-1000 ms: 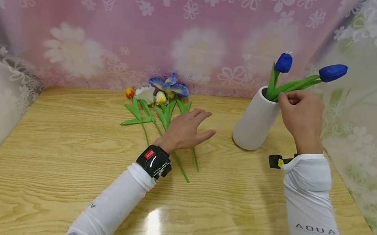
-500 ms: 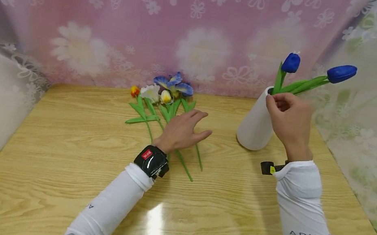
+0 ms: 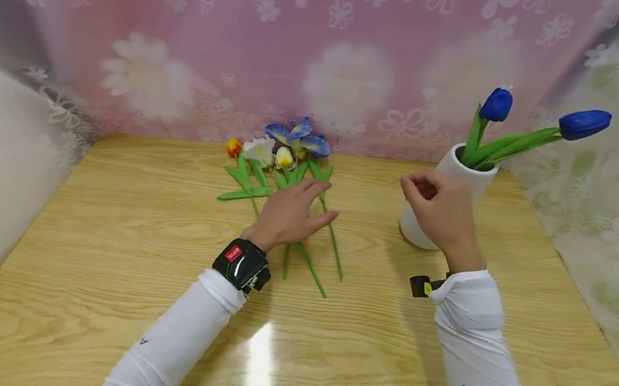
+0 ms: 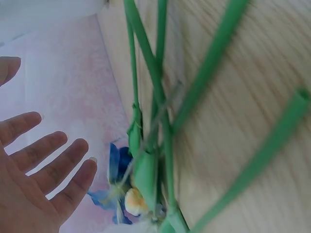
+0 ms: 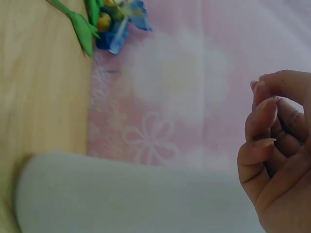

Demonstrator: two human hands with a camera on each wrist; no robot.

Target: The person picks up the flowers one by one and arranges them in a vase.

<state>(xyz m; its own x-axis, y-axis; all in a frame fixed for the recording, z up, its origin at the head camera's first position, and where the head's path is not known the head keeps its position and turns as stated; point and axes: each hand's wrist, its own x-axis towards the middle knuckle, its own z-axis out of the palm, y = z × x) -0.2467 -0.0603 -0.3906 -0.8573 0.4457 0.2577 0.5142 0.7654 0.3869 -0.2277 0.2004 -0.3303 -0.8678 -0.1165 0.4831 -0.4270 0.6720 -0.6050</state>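
Tulips [image 3: 496, 106] stand in the vase [image 3: 465, 172], right of other flowers [image 3: 284, 159] (some seemingly crossed) on the table [image 3: 95, 240].

1. Head view: bright, mostly even light; a white glare streak crosses the wooden tabletop [image 3: 93, 253] near the bottom.
2. A soft shadow falls left of the white right sleeve [image 3: 488, 370].
3. Wide-angle stretch toward the edges; the white vase [image 3: 473, 177] appears tilted.
4. Left wrist view: hazy, green stems [image 4: 214, 68] blurred.
5. Right wrist view: dimmer, greyish, vase out of focus.
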